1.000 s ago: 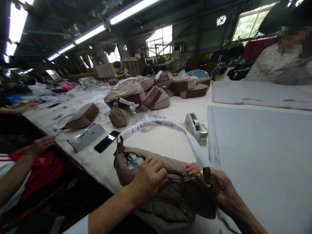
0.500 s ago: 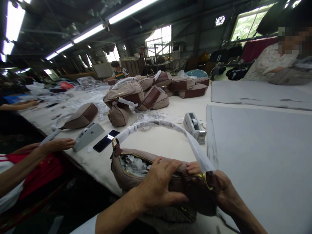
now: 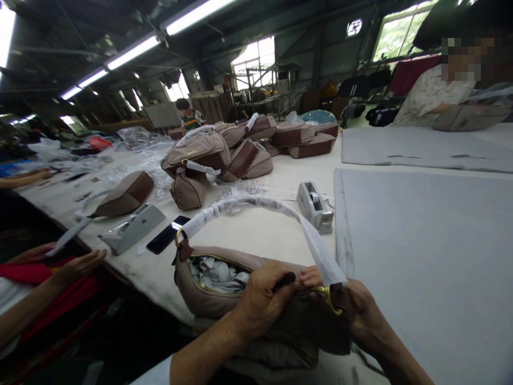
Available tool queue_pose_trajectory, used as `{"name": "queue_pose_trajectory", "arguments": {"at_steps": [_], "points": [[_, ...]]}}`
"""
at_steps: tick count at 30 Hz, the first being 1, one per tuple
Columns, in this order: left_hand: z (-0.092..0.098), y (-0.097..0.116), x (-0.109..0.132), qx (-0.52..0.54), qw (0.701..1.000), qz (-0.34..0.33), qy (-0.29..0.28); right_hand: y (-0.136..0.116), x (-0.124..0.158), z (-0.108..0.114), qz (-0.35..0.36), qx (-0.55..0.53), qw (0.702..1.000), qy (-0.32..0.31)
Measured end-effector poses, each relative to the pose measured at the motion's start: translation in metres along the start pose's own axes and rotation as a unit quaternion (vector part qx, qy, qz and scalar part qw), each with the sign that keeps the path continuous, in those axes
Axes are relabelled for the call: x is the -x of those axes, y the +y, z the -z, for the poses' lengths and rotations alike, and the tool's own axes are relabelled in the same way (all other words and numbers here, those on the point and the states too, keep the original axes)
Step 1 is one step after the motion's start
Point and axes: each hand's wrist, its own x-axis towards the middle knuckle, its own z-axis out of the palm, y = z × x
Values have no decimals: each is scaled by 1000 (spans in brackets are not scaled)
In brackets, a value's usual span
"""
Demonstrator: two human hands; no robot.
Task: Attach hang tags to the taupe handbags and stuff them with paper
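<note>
Curled in from its earlier spread, the left hand (image 3: 262, 297) now pinched a dark tab (image 3: 285, 280), apparently the zip's pull. The right hand (image 3: 358, 303) gripped the end of a brown bag (image 3: 204, 300) at the near edge of the bench (image 3: 244, 230); crumpled stuffing (image 3: 218, 271) showed, so its closure seemed unfinished.

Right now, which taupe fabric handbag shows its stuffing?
The taupe handbag held by left hand and right hand: only its open gold zipper reveals crumpled grey stuffing.

Finely ribbed taupe bag (image 3: 210, 303), gold ring (image 3: 329, 300), dark brown tab (image 3: 185, 249), white strap wrapping (image 3: 315, 243), pale grey sheet (image 3: 425, 256).
</note>
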Motion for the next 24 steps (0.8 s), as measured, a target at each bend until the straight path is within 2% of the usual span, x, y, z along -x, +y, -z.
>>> {"name": "queue_pose_trajectory", "arguments": {"at_steps": [3,5,8,11,12,15,19,22,24], "points": [[3,-2,0,-138,987,-77,40,-5,-3,-2,5,-3,1000,17],[7,-8,4,-200,972,-93,79,-10,-6,-4,13,4,1000,26],[17,-28,18,-264,951,-55,150,-17,-7,-7,26,15,999,21],[35,-51,30,-344,916,-17,206,-20,-5,-9,42,22,999,12],[42,-57,31,-373,904,-17,207,-20,-5,-10,47,27,998,6],[62,-68,29,-435,887,-19,157,-20,-10,-13,77,57,995,-24],[79,-77,20,-457,880,10,129,-23,-23,-20,164,96,981,-31],[87,-83,17,-452,883,7,129,-24,-28,-21,134,104,985,1],[95,-88,15,-449,883,-4,138,-23,-26,-20,113,97,989,0]]}}
